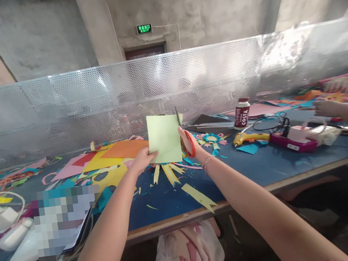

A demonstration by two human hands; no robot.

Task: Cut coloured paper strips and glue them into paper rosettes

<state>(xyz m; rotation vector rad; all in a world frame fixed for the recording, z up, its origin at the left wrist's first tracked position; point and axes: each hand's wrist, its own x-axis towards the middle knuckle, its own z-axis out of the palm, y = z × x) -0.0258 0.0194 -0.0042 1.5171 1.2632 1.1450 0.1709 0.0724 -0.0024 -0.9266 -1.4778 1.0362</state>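
Observation:
A pale green sheet of paper [164, 138] is held upright above the blue table. My left hand [142, 159] pinches its lower left corner, thumb in front. In my right hand [195, 147] is a pair of scissors with red handles [190, 143], its dark blades pointing up along the sheet's right edge. A narrow strip of the paper shows on the far side of the blades. Below the sheet lie yellow-green ribbon-like paper tails [169, 174]. Nearer the table edge rests a loose notched strip [199, 196].
Coloured paper sheets [125, 149] lie at the left. A yellow glue gun [251, 138], a purple power strip [294, 142] and a dark red bottle [242, 113] stand right. Another person's hand [328, 109] reaches in. A perforated metal screen [76, 113] runs behind the table.

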